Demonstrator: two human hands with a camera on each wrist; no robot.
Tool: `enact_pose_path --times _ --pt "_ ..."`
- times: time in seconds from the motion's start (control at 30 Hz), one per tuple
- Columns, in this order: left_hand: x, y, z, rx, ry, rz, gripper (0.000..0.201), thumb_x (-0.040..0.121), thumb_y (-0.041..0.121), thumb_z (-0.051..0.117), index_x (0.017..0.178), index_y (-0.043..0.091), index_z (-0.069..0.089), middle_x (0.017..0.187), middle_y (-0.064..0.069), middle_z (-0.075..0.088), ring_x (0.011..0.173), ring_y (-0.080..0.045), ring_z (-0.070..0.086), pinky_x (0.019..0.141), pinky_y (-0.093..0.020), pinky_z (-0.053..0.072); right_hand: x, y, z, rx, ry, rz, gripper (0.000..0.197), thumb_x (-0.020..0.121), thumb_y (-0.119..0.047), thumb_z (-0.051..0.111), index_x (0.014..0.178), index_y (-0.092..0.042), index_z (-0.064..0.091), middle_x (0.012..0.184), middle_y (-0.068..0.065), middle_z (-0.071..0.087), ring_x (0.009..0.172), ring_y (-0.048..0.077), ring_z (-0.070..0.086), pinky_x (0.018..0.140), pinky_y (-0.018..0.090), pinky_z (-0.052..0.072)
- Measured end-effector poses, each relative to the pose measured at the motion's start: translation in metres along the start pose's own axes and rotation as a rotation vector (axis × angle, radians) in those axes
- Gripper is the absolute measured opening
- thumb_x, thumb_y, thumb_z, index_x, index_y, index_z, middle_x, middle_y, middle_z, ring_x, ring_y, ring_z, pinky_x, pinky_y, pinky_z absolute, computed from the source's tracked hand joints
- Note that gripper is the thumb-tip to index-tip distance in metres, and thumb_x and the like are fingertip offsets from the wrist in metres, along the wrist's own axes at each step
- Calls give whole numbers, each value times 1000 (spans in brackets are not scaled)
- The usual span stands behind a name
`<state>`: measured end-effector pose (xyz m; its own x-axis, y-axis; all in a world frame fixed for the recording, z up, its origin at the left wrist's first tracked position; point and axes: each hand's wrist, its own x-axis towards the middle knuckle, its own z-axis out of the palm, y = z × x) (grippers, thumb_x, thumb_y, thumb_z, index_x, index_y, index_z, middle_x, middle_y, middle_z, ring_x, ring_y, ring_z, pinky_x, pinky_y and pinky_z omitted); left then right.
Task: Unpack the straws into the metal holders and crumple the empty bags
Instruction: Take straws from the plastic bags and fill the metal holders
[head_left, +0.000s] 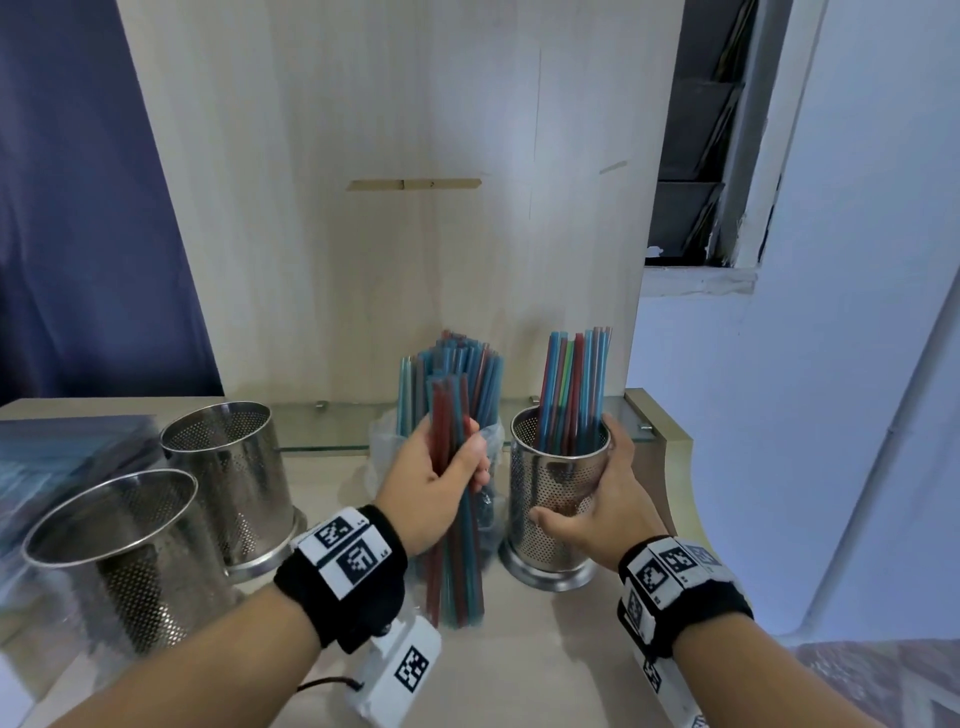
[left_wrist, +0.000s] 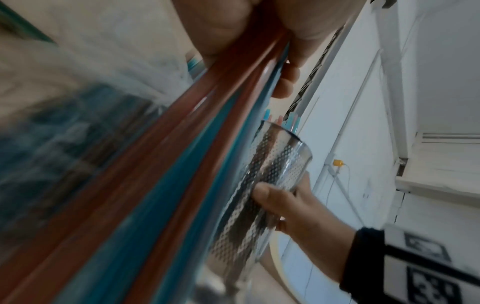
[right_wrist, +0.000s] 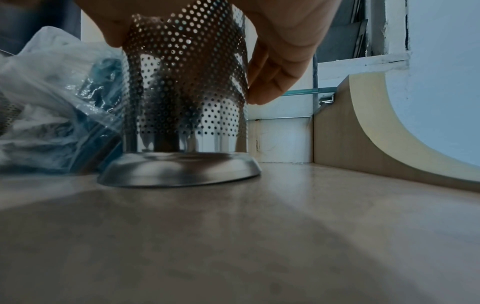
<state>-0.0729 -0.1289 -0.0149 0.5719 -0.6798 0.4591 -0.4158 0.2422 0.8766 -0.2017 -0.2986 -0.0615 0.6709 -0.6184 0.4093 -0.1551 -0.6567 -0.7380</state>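
Note:
My left hand (head_left: 441, 480) grips a bunch of red and blue straws (head_left: 457, 545), upright just above the tabletop; the left wrist view shows these straws (left_wrist: 182, 164) close up with my fingers (left_wrist: 288, 82) curled round them. Behind stands a clear plastic bag (head_left: 384, 441) with more straws (head_left: 457, 374) in it. My right hand (head_left: 597, 499) wraps around a perforated metal holder (head_left: 556, 488) that has several straws (head_left: 571, 384) standing in it. The right wrist view shows the holder (right_wrist: 182, 92) resting on the table, my fingers (right_wrist: 270, 82) on its side.
Two empty perforated metal holders (head_left: 228, 467) (head_left: 119, 551) stand at the left on the wooden table (head_left: 545, 649). A flat bag (head_left: 62, 457) lies at the far left. A wooden panel (head_left: 395, 208) rises behind, with a glass shelf (head_left: 332, 426) at its foot.

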Motion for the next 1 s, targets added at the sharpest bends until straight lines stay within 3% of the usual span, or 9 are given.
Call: enact_pose_path --times 0.1,0.2,0.33,0.43,0.63,0.7,0.77,0.87,1.0 --pt "14 25 -1 -44 16 25 11 98 18 52 90 12 52 61 5 55 59 -14 56 66 -30 53 -2 -2 -3 6 -12 14 117 54 -33 95 127 -49 4 112 -24 46 93 -11 50 70 -8 33" --pt "33 67 -1 -59 94 98 34 99 25 53 67 13 53 52 3 52 51 -16 51 63 -33 52 -2 -4 -4 13 -32 22 114 54 -34 94 126 -50 7 112 -27 46 94 -12 51 70 -6 34" --pt "71 120 0 -260 175 222 40 98 31 57 61 17 48 49 3 48 46 -17 46 53 -30 47 -3 -3 -3 17 -51 16 111 50 -40 93 130 -53 18 121 -21 51 107 2 56 88 14 40" --pt "98 143 6 -403 233 279 43 98 30 56 59 14 47 50 0 48 45 -17 47 51 -29 44 -4 -4 -5 25 -50 4 98 48 -42 91 110 -73 21 117 -25 54 107 -5 56 91 19 45" --pt "121 113 40 -265 266 175 46 99 33 56 59 10 54 53 -3 56 49 -17 52 56 -31 49 -6 -6 -8 8 -81 5 92 47 -47 89 103 -75 21 112 -25 59 105 -5 58 94 27 51" --pt "117 91 49 -143 261 98 44 97 39 57 63 10 58 56 0 59 50 -14 54 57 -28 50 -7 -7 -10 0 -84 -5 96 47 -49 88 104 -80 17 110 -27 59 104 -7 58 93 28 52" --pt "112 70 55 -11 252 37 36 93 44 61 78 12 64 65 5 62 55 -6 58 55 -15 49 -7 -8 -10 -7 -81 -11 98 47 -51 87 104 -81 14 112 -27 59 105 -5 58 94 29 52" --pt "106 42 60 101 135 -31 46 82 48 70 107 11 62 91 4 69 78 -4 65 62 -7 49 -7 -8 -9 -7 -66 -27 98 47 -54 87 108 -80 15 116 -25 59 109 -4 58 96 31 51" --pt "105 19 64 141 -46 -79 70 69 52 81 121 16 53 109 1 68 99 -14 67 89 -36 57 -6 -6 -7 -14 -49 -45 99 48 -54 86 112 -77 14 121 -25 57 111 -5 56 96 28 51"
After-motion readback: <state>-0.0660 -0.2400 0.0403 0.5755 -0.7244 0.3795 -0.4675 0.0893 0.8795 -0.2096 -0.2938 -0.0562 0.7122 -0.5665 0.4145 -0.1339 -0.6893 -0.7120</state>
